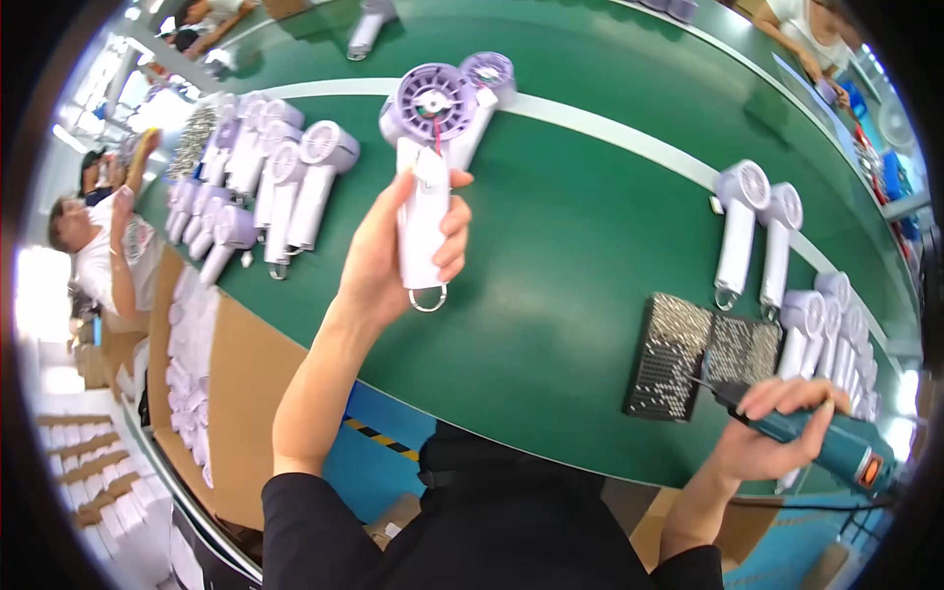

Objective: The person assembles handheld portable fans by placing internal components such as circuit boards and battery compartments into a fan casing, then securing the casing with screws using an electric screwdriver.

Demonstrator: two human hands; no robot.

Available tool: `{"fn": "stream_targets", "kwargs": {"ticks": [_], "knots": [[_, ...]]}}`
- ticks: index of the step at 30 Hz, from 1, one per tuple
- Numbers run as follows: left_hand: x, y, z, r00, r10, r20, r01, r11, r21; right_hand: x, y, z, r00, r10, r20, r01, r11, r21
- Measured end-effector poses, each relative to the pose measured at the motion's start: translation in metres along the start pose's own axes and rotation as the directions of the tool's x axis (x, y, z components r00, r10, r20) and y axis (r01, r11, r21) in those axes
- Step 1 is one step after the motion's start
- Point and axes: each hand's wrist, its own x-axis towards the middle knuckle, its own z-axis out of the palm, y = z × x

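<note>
One held fan [423,211], one screwdriver [844,450]

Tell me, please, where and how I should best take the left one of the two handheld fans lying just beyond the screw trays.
Probably best: grip this handheld fan around the middle of its long, slim white handle, coming from its left. Green tabletop shows on that side, while the second fan lies close on the right, and the round purple head is wider.

Fan cluster [281,202] on tbl [551,305] L; screw trays [667,354] on R.
</note>
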Motion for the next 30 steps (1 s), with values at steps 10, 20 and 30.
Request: {"fn": "stream_targets", "kwargs": {"ticks": [10, 20, 30], "knots": [[0.053, -0.087, 0.053, 0.943, -0.281, 0.178, 0.286, 0.958, 0.000, 0.000, 0.009, 0.026, 0.984, 0.036, 0.172, 0.008, 0.968, -0.252], [0.040, -0.092, 0.051, 0.981, -0.191, -0.034, 0.192, 0.941, 0.277, 0.002, 0.027, 0.004, 0.979, 0.054, 0.195, 0.021, 0.931, -0.364], [0.031, -0.106, 0.057, 0.955, -0.286, -0.080, 0.296, 0.940, 0.171, 0.003, 0.033, 0.006, 0.981, 0.059, 0.187, 0.019, 0.921, -0.390]]}}
